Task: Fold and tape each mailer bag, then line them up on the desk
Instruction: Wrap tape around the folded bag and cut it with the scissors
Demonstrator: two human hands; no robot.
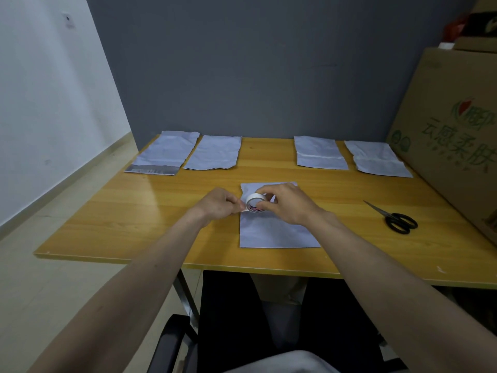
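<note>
1. Far-left mailer bag (161, 154): flat at the back-left corner of the wooden surface (134, 219), with a grey adhesive strip along its near edge.
2. 2nd mailer bag (213, 154): flat just right of the 1st, edges nearly touching; no strip visible.
3. Left hand (219, 203): fingers curled, thumb and fingertips pinching the loose white tape end at the left side of the tape roll (255, 203).
4. Tape roll: white, standing on edge, core with red and blue print facing the camera; held above the upper half of the centre mailer bag (274, 232).
5. Centre mailer bag: flat near the front edge of the surface, directly in front of the person; its far end is partly hidden by both hands.
6. Right hand (287, 201): fingers curled round the top and right side of the roll, gripping it.
7. 3rd back-row mailer bag (318, 153): right of centre, well apart from the 2nd bag; a horizontal fold line crosses it.
8. 4th back-row mailer bag (376, 158): just right of the 3rd, slightly angled, also creased across.
9. Scissors (395, 219): black handles, blades closed and pointing to the back left; flat on the surface right of the centre bag, apart from it.
10. Cardboard box (451, 125): green print, standing along the right edge of the surface.
</note>
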